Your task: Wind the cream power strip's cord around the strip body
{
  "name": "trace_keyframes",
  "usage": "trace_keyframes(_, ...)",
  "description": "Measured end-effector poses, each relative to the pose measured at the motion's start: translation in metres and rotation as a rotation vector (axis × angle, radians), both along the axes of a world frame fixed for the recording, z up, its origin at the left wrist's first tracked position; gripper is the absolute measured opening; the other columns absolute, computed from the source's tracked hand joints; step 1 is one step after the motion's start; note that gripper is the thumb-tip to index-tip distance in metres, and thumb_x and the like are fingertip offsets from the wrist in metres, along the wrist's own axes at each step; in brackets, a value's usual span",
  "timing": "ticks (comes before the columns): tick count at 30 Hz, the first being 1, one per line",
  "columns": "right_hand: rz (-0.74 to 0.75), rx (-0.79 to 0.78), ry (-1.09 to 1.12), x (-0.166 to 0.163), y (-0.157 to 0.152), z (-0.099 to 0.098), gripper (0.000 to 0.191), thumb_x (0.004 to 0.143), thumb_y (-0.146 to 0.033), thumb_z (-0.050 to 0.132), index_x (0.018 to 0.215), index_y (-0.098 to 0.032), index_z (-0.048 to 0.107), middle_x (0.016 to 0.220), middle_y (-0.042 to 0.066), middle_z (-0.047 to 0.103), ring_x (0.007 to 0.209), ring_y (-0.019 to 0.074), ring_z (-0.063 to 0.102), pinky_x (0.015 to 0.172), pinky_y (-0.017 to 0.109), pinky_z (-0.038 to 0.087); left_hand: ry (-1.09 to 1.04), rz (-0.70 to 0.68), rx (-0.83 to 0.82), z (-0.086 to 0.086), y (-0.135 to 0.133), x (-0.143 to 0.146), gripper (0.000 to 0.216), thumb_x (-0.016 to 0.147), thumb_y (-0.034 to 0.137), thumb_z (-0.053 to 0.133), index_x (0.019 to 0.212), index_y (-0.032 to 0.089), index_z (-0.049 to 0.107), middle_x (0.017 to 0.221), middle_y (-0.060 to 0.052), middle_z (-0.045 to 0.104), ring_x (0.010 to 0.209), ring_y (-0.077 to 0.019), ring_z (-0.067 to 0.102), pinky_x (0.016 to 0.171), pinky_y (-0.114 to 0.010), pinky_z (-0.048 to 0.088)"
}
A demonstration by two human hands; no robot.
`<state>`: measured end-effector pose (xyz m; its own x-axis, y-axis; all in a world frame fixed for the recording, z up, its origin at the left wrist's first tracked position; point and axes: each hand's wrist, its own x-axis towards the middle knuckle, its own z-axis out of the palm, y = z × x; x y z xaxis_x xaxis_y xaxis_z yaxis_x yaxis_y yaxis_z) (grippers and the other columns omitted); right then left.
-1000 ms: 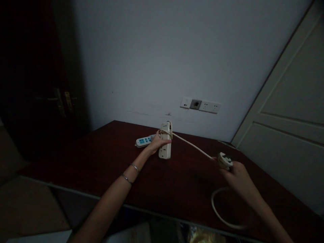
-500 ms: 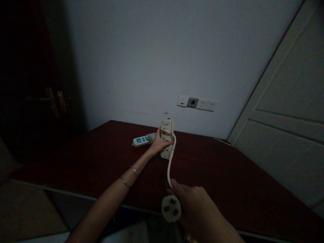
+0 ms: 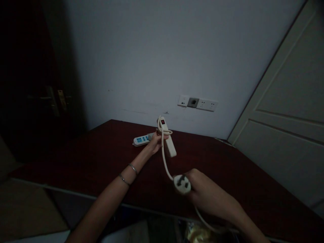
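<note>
My left hand (image 3: 157,143) is closed round a white power strip (image 3: 170,145), held tilted above the table with its narrow side and red switch turned toward me. A white cord (image 3: 164,158) loops round the upper part of the strip and runs down to my right hand (image 3: 205,190). That hand is closed on the cord by the three-pin plug (image 3: 182,184), whose prongs face me; its fingertips are hidden behind the plug. More cord hangs below this hand. A second power strip (image 3: 141,140), white with blue sockets, lies on the table beside my left hand.
The dark red table (image 3: 121,148) reaches back to a pale wall with a row of wall sockets (image 3: 197,103). A white panelled door (image 3: 286,118) stands at right, a dark door with a handle (image 3: 60,98) at left. Something gold (image 3: 199,233) sits below the table's front edge.
My left hand has turned the power strip from its socket face to its narrow side. My right hand has moved up and right with the plug, and a hanging length of cord now shows below it.
</note>
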<state>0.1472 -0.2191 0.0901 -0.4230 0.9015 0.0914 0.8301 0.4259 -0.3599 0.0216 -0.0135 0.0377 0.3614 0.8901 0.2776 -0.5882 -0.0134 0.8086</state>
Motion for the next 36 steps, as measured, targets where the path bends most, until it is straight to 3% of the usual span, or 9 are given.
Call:
trace_keyframes(3,-0.102,0.004,0.161,0.028,0.007,0.0,0.017,0.075,-0.012,0.043,0.069,-0.017,0.059,0.073,0.003,0.063,0.069,0.0141,0.057,0.063,0.024,0.042,-0.046,-0.018,-0.012,0.002,0.003,-0.008,0.038,0.052,0.012,0.064,0.089,0.014,0.056,0.086,-0.006,0.065,0.075,-0.0203,0.061,0.073,-0.04,0.047)
trace_keyframes(9,-0.16,-0.328,0.449,0.059,0.028,0.003,0.028,0.084,-0.039,0.046,0.081,-0.014,0.059,0.066,0.001,0.058,0.049,0.0093,0.049,0.047,0.021,0.04,0.036,0.034,0.12,-0.003,0.012,-0.01,0.04,0.051,0.007,0.062,0.09,0.014,0.053,0.085,-0.004,0.063,0.072,-0.0142,0.058,0.068,-0.028,0.045)
trace_keyframes(13,-0.145,-0.444,0.478,0.06,0.044,0.002,0.04,0.084,-0.049,0.046,0.078,-0.012,0.059,0.058,0.001,0.056,0.049,0.0087,0.051,0.047,0.02,0.039,0.129,0.06,0.222,-0.004,0.009,-0.004,0.061,0.05,0.009,0.072,0.105,0.017,0.046,0.092,-0.003,0.062,0.083,-0.016,0.059,0.075,-0.029,0.045)
trace_keyframes(16,-0.12,-0.492,0.648,0.055,0.06,-0.005,0.04,0.081,-0.047,0.054,0.101,-0.013,0.056,0.072,0.004,0.062,0.055,0.0106,0.057,0.052,0.023,0.045,0.198,0.046,0.312,-0.004,0.003,0.0,0.081,0.05,0.014,0.077,0.12,0.019,0.037,0.102,-0.005,0.06,0.091,-0.0182,0.059,0.082,-0.032,0.045)
trace_keyframes(21,-0.14,-0.357,1.083,0.045,0.086,-0.015,0.047,0.072,-0.038,0.067,0.111,-0.016,0.052,0.08,0.004,0.062,0.059,0.0126,0.059,0.053,0.025,0.05,0.313,0.045,0.458,-0.008,0.002,0.004,0.092,0.055,0.022,0.076,0.132,0.018,0.026,0.122,-0.012,0.051,0.109,-0.0243,0.052,0.092,-0.037,0.042)
trace_keyframes(25,-0.24,-0.223,1.249,0.046,0.104,-0.019,0.042,0.067,-0.039,0.07,0.099,-0.015,0.058,0.062,-0.002,0.055,0.043,0.0058,0.045,0.035,0.017,0.033,0.435,0.088,0.576,-0.011,0.004,0.003,0.099,0.058,0.024,0.075,0.137,0.014,0.017,0.13,-0.017,0.043,0.115,-0.0258,0.047,0.097,-0.039,0.038)
trace_keyframes(27,-0.346,-0.163,1.239,0.049,0.11,-0.021,0.044,0.063,-0.043,0.072,0.094,-0.014,0.06,0.053,-0.005,0.048,0.038,0.004,0.037,0.032,0.016,0.024,0.513,0.12,0.622,-0.012,0.003,0.001,0.102,0.059,0.025,0.075,0.139,0.014,0.014,0.133,-0.018,0.04,0.117,-0.0264,0.046,0.099,-0.04,0.036)
trace_keyframes(32,-0.547,0.096,1.02,0.053,0.12,-0.024,0.047,0.05,-0.046,0.077,0.078,-0.009,0.066,0.059,0.003,0.059,0.052,0.0111,0.05,0.046,0.023,0.037,0.672,0.174,0.668,-0.012,0.0,-0.002,0.101,0.061,0.029,0.073,0.142,0.015,0.013,0.131,-0.018,0.044,0.116,-0.0281,0.046,0.099,-0.043,0.036)
trace_keyframes(36,-0.556,0.178,0.916,0.055,0.122,-0.026,0.045,0.052,-0.049,0.073,0.071,-0.009,0.066,0.057,0.002,0.057,0.054,0.0125,0.049,0.051,0.025,0.037,0.706,0.176,0.685,-0.013,-0.001,-0.003,0.1,0.061,0.028,0.072,0.142,0.015,0.014,0.131,-0.018,0.044,0.115,-0.0269,0.047,0.098,-0.041,0.037)
